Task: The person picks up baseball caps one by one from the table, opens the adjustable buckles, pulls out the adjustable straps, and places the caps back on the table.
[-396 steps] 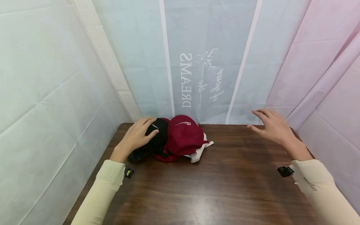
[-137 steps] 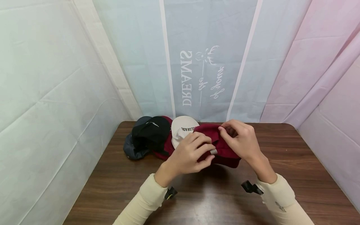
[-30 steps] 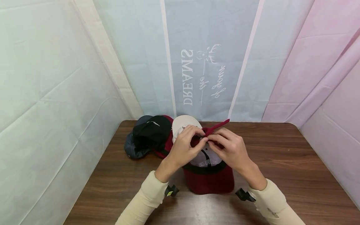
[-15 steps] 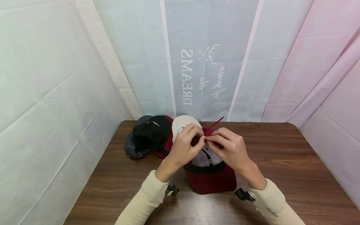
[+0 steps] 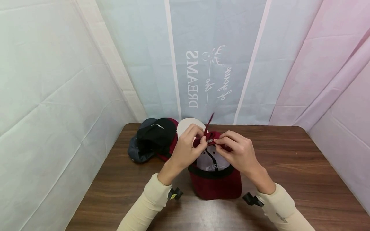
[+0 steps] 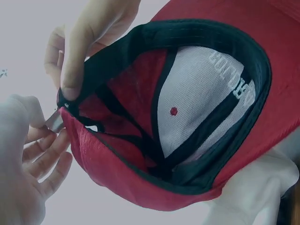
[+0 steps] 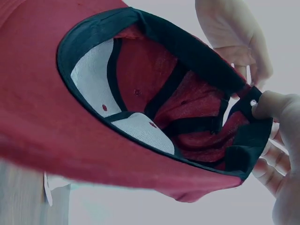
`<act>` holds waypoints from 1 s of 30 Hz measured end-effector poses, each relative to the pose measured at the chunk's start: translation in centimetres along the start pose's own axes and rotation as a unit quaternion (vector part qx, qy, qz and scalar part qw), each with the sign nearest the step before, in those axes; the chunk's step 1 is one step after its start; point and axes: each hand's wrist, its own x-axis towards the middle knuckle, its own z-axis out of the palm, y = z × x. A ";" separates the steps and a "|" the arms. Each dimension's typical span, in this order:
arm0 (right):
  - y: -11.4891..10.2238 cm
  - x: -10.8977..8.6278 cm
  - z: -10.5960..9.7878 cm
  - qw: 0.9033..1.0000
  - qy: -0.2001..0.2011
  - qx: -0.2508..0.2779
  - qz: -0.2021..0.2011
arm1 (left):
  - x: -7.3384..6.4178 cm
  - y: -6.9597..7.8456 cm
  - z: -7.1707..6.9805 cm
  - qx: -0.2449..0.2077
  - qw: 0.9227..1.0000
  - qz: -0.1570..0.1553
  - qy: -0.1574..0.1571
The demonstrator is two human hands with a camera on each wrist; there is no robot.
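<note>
Currently: red cap [image 5: 216, 187], inside showing, nearer than the white cap [image 5: 188, 123] and right of it.
Left hand [image 5: 186, 146] and right hand [image 5: 238, 151] both pinch its back; slackened fingertips could let the strap [image 5: 209, 123] slip from the buckle [image 5: 209, 140].

Between left grip [image 5: 185, 146] and right grip [image 5: 238, 154]: maroon billed cloth cap [image 5: 216, 188]; left of both: black round cloth cap [image 5: 157, 136].
</note>
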 end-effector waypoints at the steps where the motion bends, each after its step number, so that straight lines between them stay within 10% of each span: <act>1: 0.0 0.0 0.0 1.000 0.000 0.000 0.002 | 0.0 -0.1 -0.1 -0.004 1.000 -0.001 0.000; 13: 0.0 -0.1 -0.1 1.000 -0.011 0.001 0.011 | -0.3 -0.4 -0.2 0.008 1.000 -0.002 -0.023; 23: 0.1 -0.2 -0.2 1.000 -0.008 0.001 0.027 | -0.8 -0.6 -0.1 0.095 0.990 0.014 -0.100; 30: 0.1 -0.3 -0.2 0.999 -0.020 -0.015 0.043 | -1.0 -0.7 0.0 0.109 0.990 0.028 -0.084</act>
